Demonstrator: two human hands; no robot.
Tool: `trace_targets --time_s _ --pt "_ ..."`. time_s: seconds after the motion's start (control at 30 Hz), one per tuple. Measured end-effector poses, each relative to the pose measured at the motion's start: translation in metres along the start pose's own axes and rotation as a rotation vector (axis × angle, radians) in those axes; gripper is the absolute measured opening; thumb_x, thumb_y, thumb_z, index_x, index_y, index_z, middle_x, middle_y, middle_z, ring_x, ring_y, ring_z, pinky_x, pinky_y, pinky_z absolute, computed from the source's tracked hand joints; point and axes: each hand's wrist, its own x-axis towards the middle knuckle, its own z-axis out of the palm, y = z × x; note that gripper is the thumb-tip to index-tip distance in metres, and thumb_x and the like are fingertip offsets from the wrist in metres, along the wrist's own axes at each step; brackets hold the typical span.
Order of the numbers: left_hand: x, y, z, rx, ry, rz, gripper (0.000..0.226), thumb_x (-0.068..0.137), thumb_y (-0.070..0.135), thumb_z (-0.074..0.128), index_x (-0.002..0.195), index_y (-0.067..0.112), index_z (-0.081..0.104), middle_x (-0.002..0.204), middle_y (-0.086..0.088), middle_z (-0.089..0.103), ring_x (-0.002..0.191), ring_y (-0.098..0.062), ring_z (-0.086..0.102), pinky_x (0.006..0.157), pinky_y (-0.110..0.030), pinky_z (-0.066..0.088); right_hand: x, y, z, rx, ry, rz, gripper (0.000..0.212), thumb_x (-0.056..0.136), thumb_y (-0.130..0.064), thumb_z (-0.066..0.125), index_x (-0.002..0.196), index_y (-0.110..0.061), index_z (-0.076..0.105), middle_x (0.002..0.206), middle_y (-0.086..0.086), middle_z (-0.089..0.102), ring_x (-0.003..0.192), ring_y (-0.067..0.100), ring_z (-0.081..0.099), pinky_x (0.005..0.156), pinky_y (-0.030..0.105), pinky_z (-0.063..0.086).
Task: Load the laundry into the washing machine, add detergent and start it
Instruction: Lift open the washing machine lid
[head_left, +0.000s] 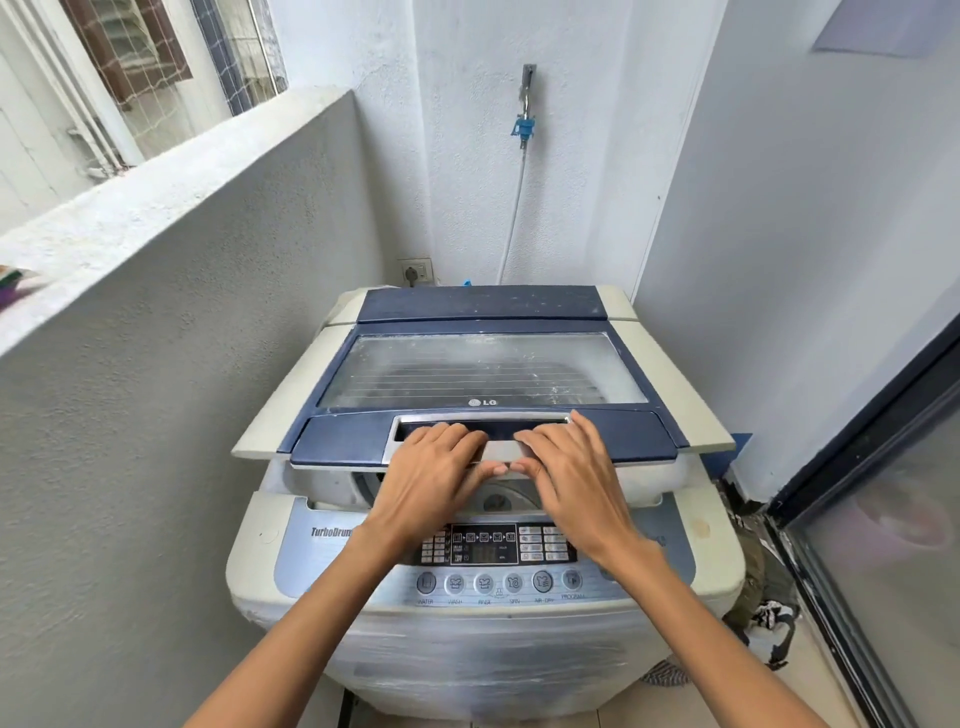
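Head view: top-loading washer in a plastered corner; cream plastic body, rounded front, blue-grey control panel with a row of round buttons. Lid dark blue, dusty, with a ribbed clear window; front edge lifted slightly off the body; drum glimpsed through the gap, contents not discernible. Left hand and right hand side by side on the silver handle; fingers over the top, thumbs under the lip, gripping. Laundry heaped on the floor right of the washer, outside it; olive and patterned fabric. White hose hanging from a wall tap.
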Motion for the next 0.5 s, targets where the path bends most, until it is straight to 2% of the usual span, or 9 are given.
trace_targets --time_s 0.13,0.37,0.5 --pt "0.024 -0.006 -0.018 0.111 0.036 0.041 0.061 0.097 0.056 0.016 0.084 0.019 0.062 0.071 0.005 0.060 0.066 -0.020 0.058 0.065 -0.029 0.029 0.025 -0.001 -0.017 -0.060 0.096 -0.050 0.032 0.092 -0.036 0.038 0.096 -0.018 0.064 0.086 -0.005 0.063 0.084 0.018 0.060 0.108 0.034 0.023" --pt "0.066 -0.022 -0.045 0.080 0.097 0.081 0.061 0.096 0.059 0.020 0.082 0.022 0.066 0.069 0.006 0.065 0.065 -0.016 0.062 0.061 -0.023 0.038 0.065 -0.003 -0.040 -0.160 0.228 -0.120 0.033 0.092 -0.035 0.037 0.091 -0.019 0.066 0.084 -0.005 0.067 0.080 0.017 0.061 0.104 0.034 0.025" --pt "0.101 -0.030 -0.065 0.032 0.128 0.067 0.065 0.092 0.065 0.019 0.081 0.025 0.069 0.071 0.007 0.068 0.067 -0.015 0.064 0.055 -0.025 0.042 0.100 0.002 -0.054 -0.229 0.260 -0.149 0.037 0.092 -0.036 0.036 0.086 -0.019 0.068 0.079 -0.004 0.068 0.077 0.018 0.062 0.104 0.036 0.027"
